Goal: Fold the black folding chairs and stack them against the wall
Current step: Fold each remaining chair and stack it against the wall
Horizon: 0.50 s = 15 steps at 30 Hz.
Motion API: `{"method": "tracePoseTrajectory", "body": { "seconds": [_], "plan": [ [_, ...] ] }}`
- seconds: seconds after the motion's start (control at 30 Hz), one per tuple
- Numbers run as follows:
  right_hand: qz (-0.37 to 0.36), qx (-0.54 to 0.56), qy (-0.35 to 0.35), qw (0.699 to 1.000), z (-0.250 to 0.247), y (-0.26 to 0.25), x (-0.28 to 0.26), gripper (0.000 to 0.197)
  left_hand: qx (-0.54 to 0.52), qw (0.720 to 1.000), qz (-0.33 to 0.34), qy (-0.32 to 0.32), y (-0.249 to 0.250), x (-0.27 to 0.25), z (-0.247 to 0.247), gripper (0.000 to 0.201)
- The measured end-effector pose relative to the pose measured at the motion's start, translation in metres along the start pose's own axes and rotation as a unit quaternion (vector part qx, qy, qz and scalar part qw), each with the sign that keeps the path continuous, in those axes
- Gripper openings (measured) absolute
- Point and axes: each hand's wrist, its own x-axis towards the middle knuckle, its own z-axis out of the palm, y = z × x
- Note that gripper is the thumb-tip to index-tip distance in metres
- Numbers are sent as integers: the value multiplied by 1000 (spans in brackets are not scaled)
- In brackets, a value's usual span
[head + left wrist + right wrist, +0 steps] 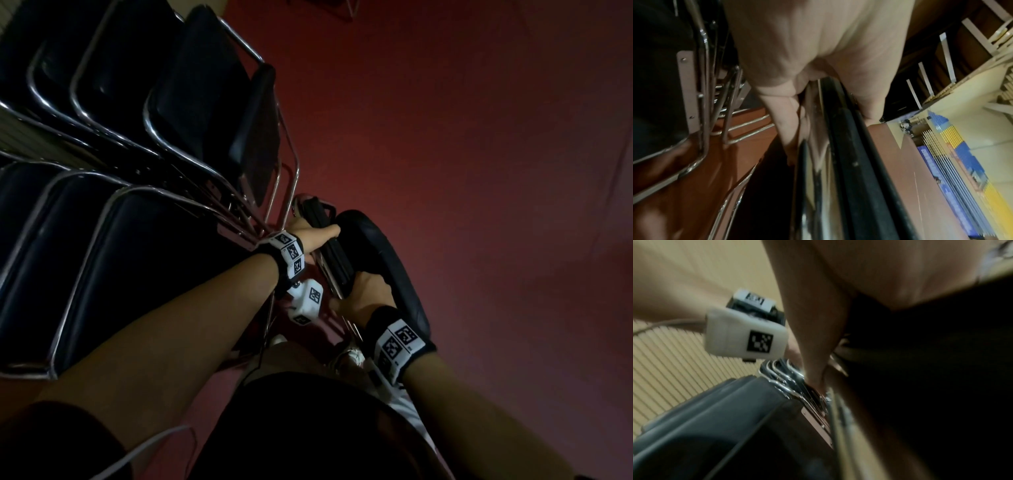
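Note:
A folded black chair with a chrome frame stands upright in front of me on the red floor. My left hand grips its top edge at the far end, thumb over the black seat edge. My right hand grips the same chair nearer to me, fingers curled round the frame and black pad. Left of it, several folded black chairs lean in a stack against the slatted wall.
Chrome legs of the stacked chairs stand close beside my left hand. Red floor spreads to the right. My white shoe is just below the held chair. A cable hangs from my left arm.

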Motion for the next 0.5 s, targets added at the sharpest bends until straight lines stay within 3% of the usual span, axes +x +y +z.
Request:
{"method": "tracePoseTrajectory", "body": {
  "seconds": [0.07, 0.17, 0.27, 0.33, 0.37, 0.5],
  "plan": [
    [7, 13, -2, 1000, 3, 0, 5, 46, 30, 999, 7, 12, 4, 12, 3, 93],
    [18, 40, 10, 999, 16, 6, 11, 53, 96, 995, 22, 28, 23, -18, 7, 115],
    [16, 64, 18, 998, 31, 3, 15, 61, 152, 988, 30, 16, 34, -31, 4, 111],
    [-3, 57, 34, 998, 31, -12, 23, 62, 148, 988, 47, 13, 37, -24, -14, 84],
    [-10, 65, 22, 998, 35, -17, 33, 61, 142, 988, 52, 11, 37, -16, -22, 80],
    [-36, 62, -10, 997, 44, -21, 44, 64, 96, 995, 24, 22, 9, 17, -31, 93]
  ]
}}
